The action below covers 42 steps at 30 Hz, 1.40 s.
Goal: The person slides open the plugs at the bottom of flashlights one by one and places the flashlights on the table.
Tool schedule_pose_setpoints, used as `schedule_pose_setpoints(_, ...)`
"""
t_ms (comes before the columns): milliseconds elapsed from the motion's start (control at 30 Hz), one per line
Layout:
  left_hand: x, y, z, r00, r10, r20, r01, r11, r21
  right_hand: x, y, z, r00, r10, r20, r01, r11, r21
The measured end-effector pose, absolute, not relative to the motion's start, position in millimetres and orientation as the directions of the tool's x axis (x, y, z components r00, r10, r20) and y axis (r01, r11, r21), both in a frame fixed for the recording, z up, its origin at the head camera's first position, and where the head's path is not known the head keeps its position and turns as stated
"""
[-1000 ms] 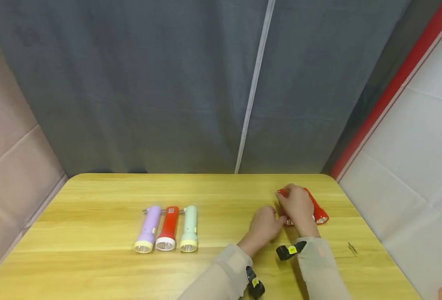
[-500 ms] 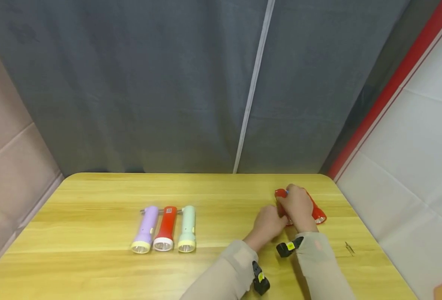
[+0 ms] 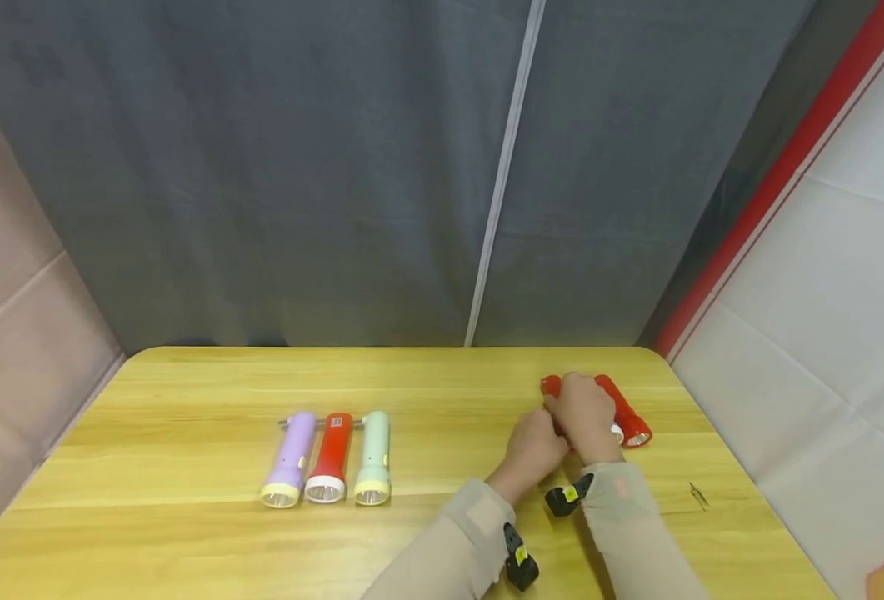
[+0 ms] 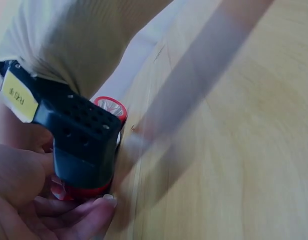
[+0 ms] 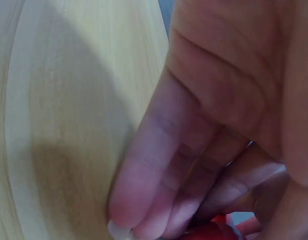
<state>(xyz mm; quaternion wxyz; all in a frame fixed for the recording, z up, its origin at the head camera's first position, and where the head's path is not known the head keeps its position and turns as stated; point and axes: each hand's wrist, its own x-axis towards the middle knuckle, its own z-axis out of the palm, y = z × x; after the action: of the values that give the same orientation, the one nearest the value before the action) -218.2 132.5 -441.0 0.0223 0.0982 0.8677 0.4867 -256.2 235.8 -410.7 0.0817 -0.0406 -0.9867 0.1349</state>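
Observation:
In the head view, my right hand (image 3: 581, 415) curls over a red flashlight (image 3: 551, 385) near the table's far right corner. My left hand (image 3: 535, 450) is at its near end, fingers curled against it. The left wrist view shows the left fingertips (image 4: 96, 215) around the flashlight's red end (image 4: 88, 192). Much of its body is hidden by the hands and the wrist camera. In the right wrist view, my curled right fingers (image 5: 143, 185) meet a red surface (image 5: 214, 232). Just right of them lies a second red flashlight (image 3: 623, 412), with a mostly hidden white-rimmed one (image 3: 617, 433) between.
On the table's left half, a purple flashlight (image 3: 292, 457), a red flashlight with a white rim (image 3: 332, 454) and a mint-green one (image 3: 375, 457) lie side by side, lenses toward me. A small dark mark (image 3: 699, 497) is on the wood at right. A grey curtain (image 3: 299, 183) hangs behind the table (image 3: 187, 542).
Both hands have shifted slightly left along with the gripped red flashlight. More of the red flashlight to the right and the white rim beside it now shows. The three on the left lie still.

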Motion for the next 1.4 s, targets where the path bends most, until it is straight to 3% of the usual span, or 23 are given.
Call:
schedule_pose_setpoints(133, -218.0, 129.8, -441.1, -0.983, 0.177, 0.037, 0.125, 0.512, 0.85, -256.1, 233.8, -413.2, -0.979, 0.109, 0.174, 0.055, 0.955, -0.292)
schedule_pose_setpoints(400, -218.7, 116.7, -441.3, -0.988, 0.154, 0.027, 0.099, 0.484, 0.87, -252.1, 224.7, -409.6, -0.973, 0.16, 0.165, 0.064, 0.877, -0.475)
schedule_pose_setpoints(800, -213.2, 101.3, -432.3, -0.99, 0.138, 0.026, 0.081, 0.414, 0.907, -237.2, 208.8, -394.3, -0.966, 0.185, 0.179, 0.059, 0.834, -0.548)
schedule_pose_setpoints(1133, -214.1, 79.3, -426.7, -0.993, 0.09, 0.083, 0.107, 0.32, 0.941, -224.7, 188.8, -386.6, -0.941, 0.182, 0.285, -0.039, 0.779, -0.626)
schedule_pose_setpoints(1400, -203.5, 59.5, -421.8, -0.987, 0.13, 0.093, 0.125, 0.269, 0.955, -216.3, 179.4, -380.4, -0.96, 0.137, 0.244, -0.072, 0.721, -0.689)
